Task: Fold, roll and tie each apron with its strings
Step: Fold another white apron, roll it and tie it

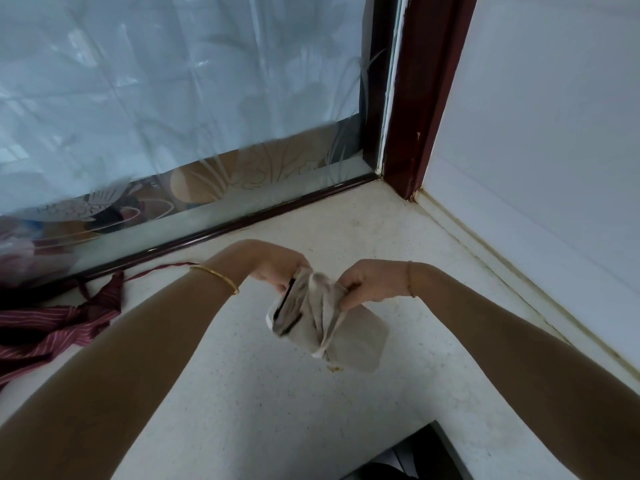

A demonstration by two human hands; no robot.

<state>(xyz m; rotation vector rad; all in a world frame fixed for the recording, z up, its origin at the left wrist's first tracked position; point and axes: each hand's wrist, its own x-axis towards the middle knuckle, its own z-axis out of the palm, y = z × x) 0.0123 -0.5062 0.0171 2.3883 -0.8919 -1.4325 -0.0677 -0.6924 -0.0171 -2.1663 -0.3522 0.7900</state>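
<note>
a person reaches both arms over a white speckled counter (277,393). the left hand (277,268) is curled round the upper end of a rolled beige apron (356,337). the right hand (370,284) pinches a pale string (330,329) wrapped across the roll. whether the roll's lower end touches the counter is unclear. this looks like the tying step; next the strings likely need pulling snug into a knot. a maroon striped apron (52,323) lies loose at far left.
</note>
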